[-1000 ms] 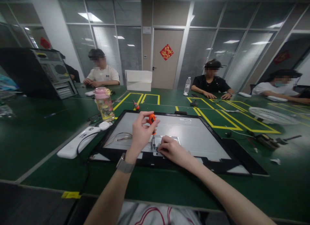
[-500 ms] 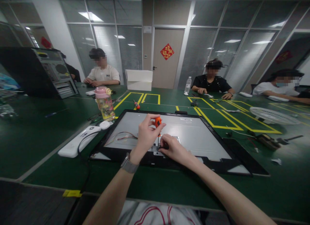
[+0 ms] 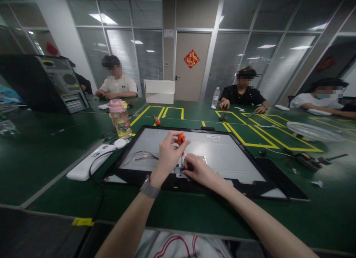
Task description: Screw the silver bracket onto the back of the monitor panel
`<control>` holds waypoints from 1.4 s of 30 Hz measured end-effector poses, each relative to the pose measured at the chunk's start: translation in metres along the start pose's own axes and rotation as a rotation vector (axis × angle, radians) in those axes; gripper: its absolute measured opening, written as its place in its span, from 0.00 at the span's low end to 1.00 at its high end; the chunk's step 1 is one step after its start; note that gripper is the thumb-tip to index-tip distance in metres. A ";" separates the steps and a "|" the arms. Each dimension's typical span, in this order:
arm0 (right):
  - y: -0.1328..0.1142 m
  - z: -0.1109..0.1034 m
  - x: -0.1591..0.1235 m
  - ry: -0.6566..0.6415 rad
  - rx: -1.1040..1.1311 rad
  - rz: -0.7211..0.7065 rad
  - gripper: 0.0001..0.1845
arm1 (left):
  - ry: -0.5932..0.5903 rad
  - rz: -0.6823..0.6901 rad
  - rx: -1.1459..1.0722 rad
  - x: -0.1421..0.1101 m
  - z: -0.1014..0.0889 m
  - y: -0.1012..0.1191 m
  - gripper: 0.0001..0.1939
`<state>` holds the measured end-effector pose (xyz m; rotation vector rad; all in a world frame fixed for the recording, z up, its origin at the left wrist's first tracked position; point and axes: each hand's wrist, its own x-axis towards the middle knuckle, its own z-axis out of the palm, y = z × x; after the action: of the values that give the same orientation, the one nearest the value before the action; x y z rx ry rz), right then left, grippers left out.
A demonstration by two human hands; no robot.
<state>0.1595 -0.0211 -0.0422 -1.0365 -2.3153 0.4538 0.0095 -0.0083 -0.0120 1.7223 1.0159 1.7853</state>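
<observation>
My left hand is closed on the orange handle of a screwdriver, held upright between thumb and fingers. Its thin shaft points down at the front middle of a flat display panel, which lies with a grey-white metal back and black frame. My right hand rests low on the panel, with its fingertips pinched beside the screwdriver's tip. Whatever those fingertips hold is too small and hidden to make out. Thin wires run over the panel left of my left hand.
Left of the panel are a white power strip and a pink-lidded bottle. A computer case stands far left, white boxes at the back. A dark strip and a tool lie right. Several people sit opposite.
My hands and the screwdriver stay almost in place. Across the table, the hand of the person in black has shifted slightly to the left.
</observation>
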 end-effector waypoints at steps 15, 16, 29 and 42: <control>-0.003 -0.002 0.001 -0.003 0.001 0.005 0.17 | -0.063 0.026 0.018 -0.003 0.002 0.000 0.17; -0.003 -0.002 0.001 -0.004 -0.001 0.005 0.17 | -0.060 0.031 0.018 -0.003 0.003 0.000 0.16; 0.003 0.001 0.000 -0.002 0.045 -0.020 0.15 | -0.034 0.063 0.040 -0.008 0.006 0.003 0.15; 0.007 0.001 -0.002 0.023 0.073 -0.053 0.14 | -0.056 0.057 -0.008 -0.007 0.006 0.001 0.16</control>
<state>0.1644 -0.0183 -0.0474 -0.9385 -2.2822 0.4989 0.0167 -0.0136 -0.0160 1.8028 0.9436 1.7627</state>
